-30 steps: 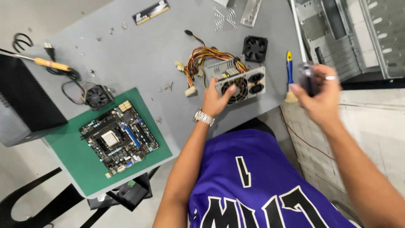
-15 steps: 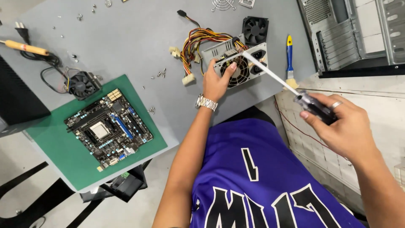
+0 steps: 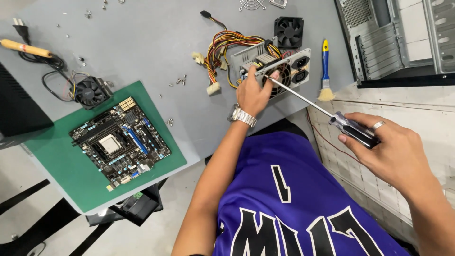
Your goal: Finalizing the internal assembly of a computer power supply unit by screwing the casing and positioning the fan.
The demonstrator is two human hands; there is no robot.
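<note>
The power supply (image 3: 275, 71) lies on the grey counter (image 3: 142, 42) at one o'clock from the motherboard (image 3: 118, 142). It is steadied by the left hand (image 3: 253, 95), closed on its casing. A long screwdriver (image 3: 322, 111) is clasped in the right hand (image 3: 386, 147), its tip set at the fan grille. A screw appears to be under work; next, steady turning with the tip kept seated is called for.

A single head-worn camera looks steeply down from close above the seated person's chest, facing the grey table (image 3: 142, 42) and both outstretched arms.
</note>
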